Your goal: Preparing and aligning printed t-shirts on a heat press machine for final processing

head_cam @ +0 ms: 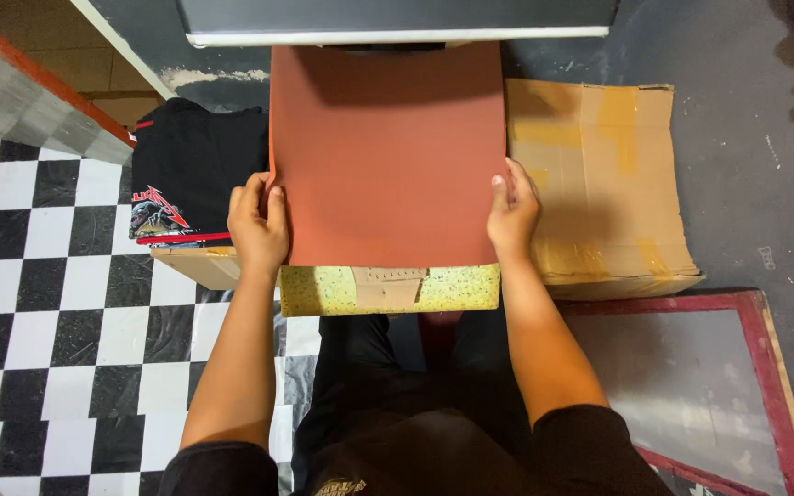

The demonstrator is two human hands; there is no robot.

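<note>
A flat reddish-brown sheet (388, 156) lies over a yellowish foam pad (323, 289) whose front edge carries a strip of tan tape. My left hand (257, 225) grips the sheet's left edge near the lower corner. On the opposite side, my right hand (512, 211) holds the right edge, thumb on top. The sheet's far end reaches under a dark plate with a pale rim (397, 23) at the top of the view.
A folded black garment with a red and white print (190, 170) rests on a box at the left. A taped cardboard box (604, 184) stands at the right. Checkered black-and-white flooring (57, 303) spreads left; a red-framed panel (709, 386) lies lower right.
</note>
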